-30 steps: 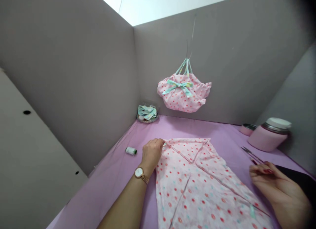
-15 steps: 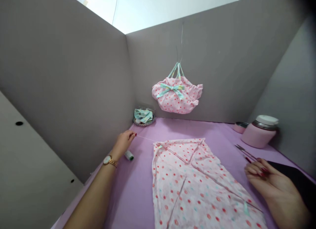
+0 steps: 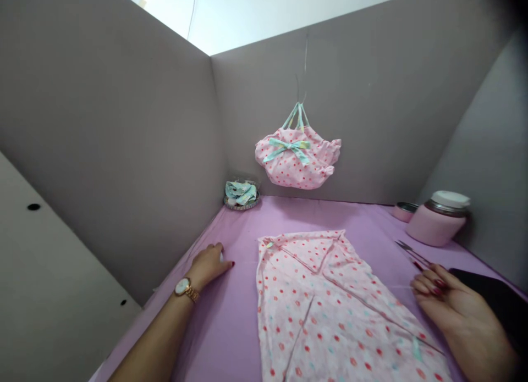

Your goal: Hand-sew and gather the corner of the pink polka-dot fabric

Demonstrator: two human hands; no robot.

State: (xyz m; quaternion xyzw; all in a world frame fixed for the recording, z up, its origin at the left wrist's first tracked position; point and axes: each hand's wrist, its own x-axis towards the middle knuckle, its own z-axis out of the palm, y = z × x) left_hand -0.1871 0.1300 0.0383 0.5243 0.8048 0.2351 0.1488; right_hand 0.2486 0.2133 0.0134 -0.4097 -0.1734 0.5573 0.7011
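Observation:
A pink cloth with red and teal dots (image 3: pixel 330 310) lies flat on the purple table cover (image 3: pixel 231 321). My left hand (image 3: pixel 210 264), with a gold watch at the wrist, rests on the cover left of the cloth. Its fingers curl over the small white thread spool (image 3: pixel 221 255), which is almost hidden. My right hand (image 3: pixel 445 305) lies at the cloth's right edge. Its fingertips are pressed together in a pinch, and a faint thread-like line runs left from them. I cannot make out what they hold.
A finished pink dotted bag with a teal bow (image 3: pixel 297 159) hangs on the back partition. A small dish of teal ribbons (image 3: pixel 241 194) sits in the corner. At right are a pink jar (image 3: pixel 439 220), a small pink bowl (image 3: pixel 404 210), thin scissors (image 3: pixel 410 253) and a black object (image 3: pixel 490 288).
My left hand left the cloth's top corner, went out left to the wall drawing a thread, then came down onto the spool. My right hand stayed put.

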